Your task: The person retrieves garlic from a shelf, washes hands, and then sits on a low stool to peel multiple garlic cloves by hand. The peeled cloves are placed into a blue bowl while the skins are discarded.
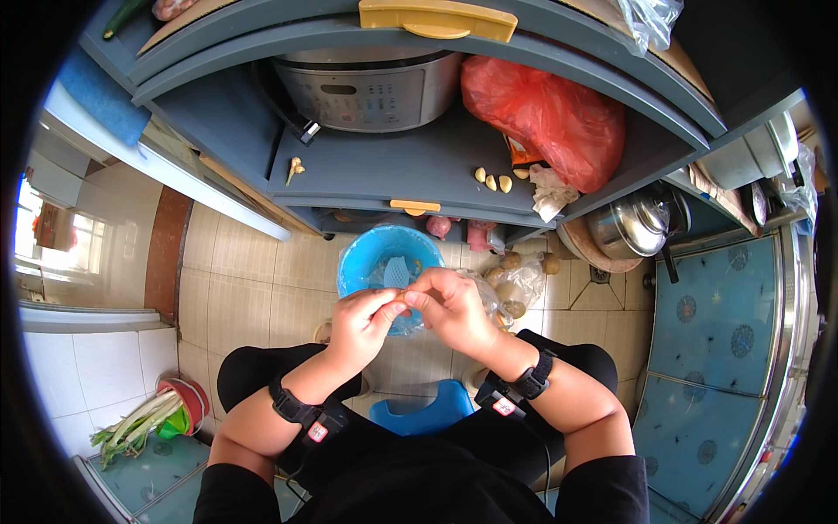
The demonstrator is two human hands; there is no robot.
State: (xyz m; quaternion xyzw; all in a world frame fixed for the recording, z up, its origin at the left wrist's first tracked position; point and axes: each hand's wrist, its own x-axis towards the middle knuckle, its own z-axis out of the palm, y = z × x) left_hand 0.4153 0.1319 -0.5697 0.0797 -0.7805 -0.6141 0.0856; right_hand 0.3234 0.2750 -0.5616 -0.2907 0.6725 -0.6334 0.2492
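Note:
My left hand [366, 319] and my right hand [450, 306] meet at the fingertips above a blue plastic bucket [357, 252]. Between the fingertips they pinch a small item, mostly hidden, perhaps a garlic clove. The bucket is lined with clear plastic. Several peeled garlic cloves [505, 183] lie on the grey shelf [393, 160], beside a crumpled white tissue [551, 191]. At the shelf's left part lies a small piece of garlic with its stalk [295, 168].
An electric cooker [366, 95] and a red plastic bag [550, 118] stand on the shelf. Potatoes in a clear bag [514, 288] lie on the floor, right of the bucket. A metal kettle [632, 226] is at the right. A blue stool [425, 409] is between my legs; scallions [141, 422] lie lower left.

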